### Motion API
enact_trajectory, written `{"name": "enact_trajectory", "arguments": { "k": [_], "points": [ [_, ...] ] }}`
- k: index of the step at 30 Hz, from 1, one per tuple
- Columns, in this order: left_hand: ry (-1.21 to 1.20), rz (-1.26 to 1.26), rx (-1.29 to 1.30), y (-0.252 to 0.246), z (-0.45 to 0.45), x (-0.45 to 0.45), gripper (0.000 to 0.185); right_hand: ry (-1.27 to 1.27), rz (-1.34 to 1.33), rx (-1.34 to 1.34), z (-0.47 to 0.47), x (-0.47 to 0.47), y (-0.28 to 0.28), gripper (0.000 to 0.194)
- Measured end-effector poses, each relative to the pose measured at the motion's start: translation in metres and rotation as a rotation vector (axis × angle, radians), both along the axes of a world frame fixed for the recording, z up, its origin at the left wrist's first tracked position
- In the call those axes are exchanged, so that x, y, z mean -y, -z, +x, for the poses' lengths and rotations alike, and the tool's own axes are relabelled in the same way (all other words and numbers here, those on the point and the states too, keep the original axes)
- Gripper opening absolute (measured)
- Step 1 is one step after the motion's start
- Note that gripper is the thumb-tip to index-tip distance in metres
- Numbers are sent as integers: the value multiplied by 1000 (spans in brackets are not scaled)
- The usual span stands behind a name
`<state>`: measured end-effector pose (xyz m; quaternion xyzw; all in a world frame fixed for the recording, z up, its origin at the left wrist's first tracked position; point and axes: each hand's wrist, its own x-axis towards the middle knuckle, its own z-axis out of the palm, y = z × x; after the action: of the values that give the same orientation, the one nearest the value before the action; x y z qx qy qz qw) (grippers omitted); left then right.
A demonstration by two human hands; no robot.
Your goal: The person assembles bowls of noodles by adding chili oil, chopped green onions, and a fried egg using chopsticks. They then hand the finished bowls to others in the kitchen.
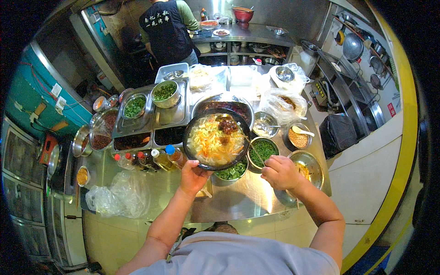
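My left hand (193, 178) grips the near rim of a black bowl (188, 151), thumb over the edge, and holds it up above the counter. Shredded pale and orange vegetables (209, 141) in broth fill the bowl, topped with dark red chili sauce (227, 126) and a small heap of brown seasoning (225, 141). In my right hand (280, 172) is a thin utensil (256, 153). Its far end reaches the bowl's right rim; its exact kind is unclear. Beneath that hand stands a metal pot of chopped green herbs (263, 151). Leafy greens (233, 171) sit in another container, partly hidden under the bowl.
Several sauce bottles (160, 160) stand left of the bowl. To the right are a bowl of chopped nuts (298, 139) with a white spoon and a steel bowl (318, 165). Plastic bags (118, 194) lie at front left. Another person (168, 34) stands beyond the counter.
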<state>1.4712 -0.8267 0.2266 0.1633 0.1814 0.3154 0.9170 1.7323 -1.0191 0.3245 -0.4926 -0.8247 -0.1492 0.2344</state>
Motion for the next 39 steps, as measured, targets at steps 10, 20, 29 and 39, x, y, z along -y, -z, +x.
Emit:
{"name": "enact_trajectory", "arguments": {
  "k": [10,20,29,39],
  "points": [
    [-18,-24,-92,16,-17,3,49,148,133,-1940,13,-28,24,29],
    [-42,-72,10,23,-60,37,45,230,-59,-468,50,-106,103,19],
    [-131,-135,-43,6,-139,82,57,266,-257,-158,25,-101,109,14],
    [-368,-115,-76,-14,-253,116,68,464,0,-797,1,-121,121,36]
  ]
}}
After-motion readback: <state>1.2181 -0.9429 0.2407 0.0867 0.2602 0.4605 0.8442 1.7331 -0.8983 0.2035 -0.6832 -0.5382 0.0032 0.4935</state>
